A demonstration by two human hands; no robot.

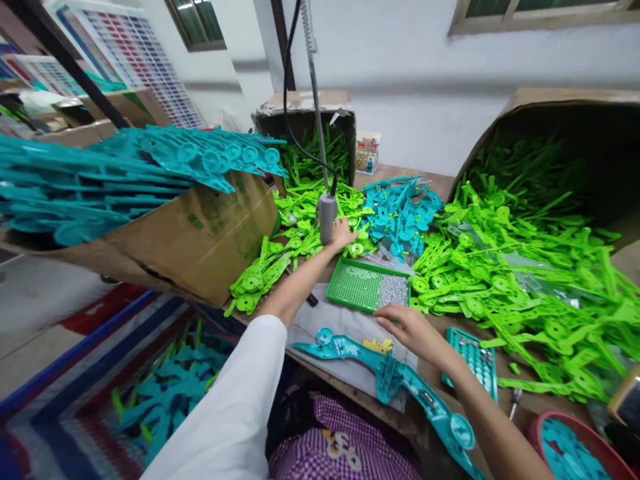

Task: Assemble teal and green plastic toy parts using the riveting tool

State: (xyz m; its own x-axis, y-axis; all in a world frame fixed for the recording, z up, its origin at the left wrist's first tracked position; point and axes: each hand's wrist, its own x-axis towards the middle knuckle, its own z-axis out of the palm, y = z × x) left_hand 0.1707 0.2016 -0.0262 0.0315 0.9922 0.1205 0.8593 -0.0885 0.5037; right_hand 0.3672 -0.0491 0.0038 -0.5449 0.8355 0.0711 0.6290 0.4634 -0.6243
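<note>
My left hand [343, 233] reaches forward among bright green plastic parts [305, 233], beside a hanging grey powered screwdriver [327, 217]. Its fingers look apart, though some are hard to see. Over the near edge of a green tray [350, 285] hovers my right hand [411, 328], fingers loosely apart with nothing visible in them. Small silvery screws [393, 291] fill the tray's right side. Below that hand a long teal plastic toy bow body [350, 348] lies across the grey cloth at the table's front edge. A small yellow part [378, 345] rests against it.
A cardboard box [220, 233] heaped with teal parts [200, 150] stands left. Green parts [500, 287] spill from a box at right; teal parts [400, 207] are piled at the back. Nearer are a teal tray [473, 360], a screwdriver [515, 402] and a red bowl [537, 427].
</note>
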